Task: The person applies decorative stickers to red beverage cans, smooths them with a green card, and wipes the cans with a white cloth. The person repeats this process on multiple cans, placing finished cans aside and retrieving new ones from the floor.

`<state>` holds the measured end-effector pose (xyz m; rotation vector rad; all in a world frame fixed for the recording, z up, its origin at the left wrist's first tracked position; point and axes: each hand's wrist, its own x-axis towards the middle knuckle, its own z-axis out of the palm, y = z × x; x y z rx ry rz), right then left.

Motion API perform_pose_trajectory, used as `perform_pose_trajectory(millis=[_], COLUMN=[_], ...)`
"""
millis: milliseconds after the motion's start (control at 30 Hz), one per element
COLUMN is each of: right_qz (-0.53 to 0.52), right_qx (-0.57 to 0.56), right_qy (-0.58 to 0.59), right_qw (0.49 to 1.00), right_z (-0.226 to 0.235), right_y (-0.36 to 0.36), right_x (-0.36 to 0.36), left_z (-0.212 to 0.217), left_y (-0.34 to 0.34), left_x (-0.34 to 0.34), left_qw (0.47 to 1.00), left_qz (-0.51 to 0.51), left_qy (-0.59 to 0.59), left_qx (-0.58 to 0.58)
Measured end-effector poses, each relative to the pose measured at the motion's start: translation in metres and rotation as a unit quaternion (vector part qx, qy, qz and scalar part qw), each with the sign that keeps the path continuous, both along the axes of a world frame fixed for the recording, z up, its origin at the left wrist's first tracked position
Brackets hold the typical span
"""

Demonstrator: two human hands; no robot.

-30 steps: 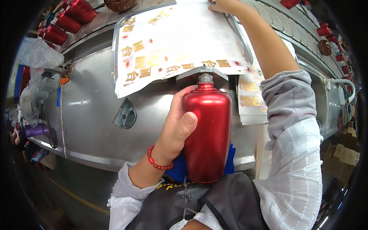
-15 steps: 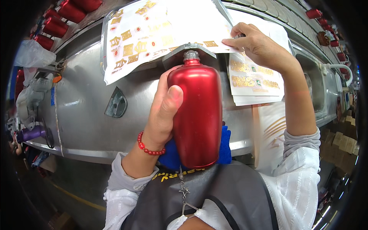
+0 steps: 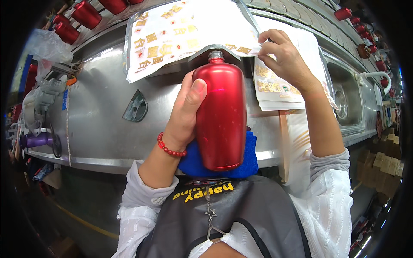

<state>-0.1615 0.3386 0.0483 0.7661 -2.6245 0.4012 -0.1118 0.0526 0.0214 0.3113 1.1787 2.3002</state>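
A glossy red bottle [image 3: 221,116] lies with its clear neck away from me, in a grey metal rest [image 3: 215,48]. My left hand [image 3: 189,99] is closed round its left side, thumb on top. Under the bottle's near end is a folded blue cloth [image 3: 251,161]. My right hand [image 3: 284,60] is at the right edge of a white decal sheet [image 3: 172,41] with gold characters and small red marks, its bent fingers pinching the corner. That sheet lies over a metal tray. To the left of my left hand, a dark translucent scraper [image 3: 136,106] lies on the steel table.
More gold-printed sheets [image 3: 275,96] are stacked below my right hand. A sink [image 3: 344,96] with a white tap is at the right. Several red bottles [image 3: 86,13] stand along the back. Plastic bags [image 3: 49,47] and a purple bottle [image 3: 38,140] sit at the left.
The red bottle's near end has shifted away from my body, showing more of the blue cloth and apron. My right hand stays by the sheet's edge, its fingers slightly more curled.
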Motion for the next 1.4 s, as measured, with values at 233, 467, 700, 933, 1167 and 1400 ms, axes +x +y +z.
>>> perform_pose_trajectory(millis=[233, 467, 700, 933, 1167, 1400], right_qz=[-0.08, 0.017, 0.045, 0.031, -0.045, -0.202], right_qx=[-0.325, -0.524, -0.389, -0.144, -0.198, -0.093], right_qy=[-0.4, -0.437, -0.345, 0.087, -0.049, -0.098], right_qw=[0.853, 0.731, 0.853, 0.985, 0.978, 0.97], right_z=[0.035, 0.072, 0.087, 0.087, 0.079, -0.053], right_y=[0.016, -0.021, -0.012, -0.018, 0.07, 0.206], right_x=[0.006, 0.029, 0.065, 0.09, 0.065, -0.029], left_z=[-0.004, 0.079, 0.083, 0.085, 0.096, 0.048], left_y=[-0.005, 0.036, 0.05, 0.075, 0.062, -0.007], left_x=[-0.002, -0.021, -0.02, -0.013, 0.008, 0.051], left_qw=[0.919, 0.596, 0.679, 0.735, 0.76, 0.783], left_qz=[0.231, 0.227, 0.22, 0.193, 0.13, 0.197], left_qy=[0.231, 0.627, 0.601, 0.58, 0.54, 0.493], left_qx=[-0.223, -0.447, -0.36, -0.294, -0.337, -0.323])
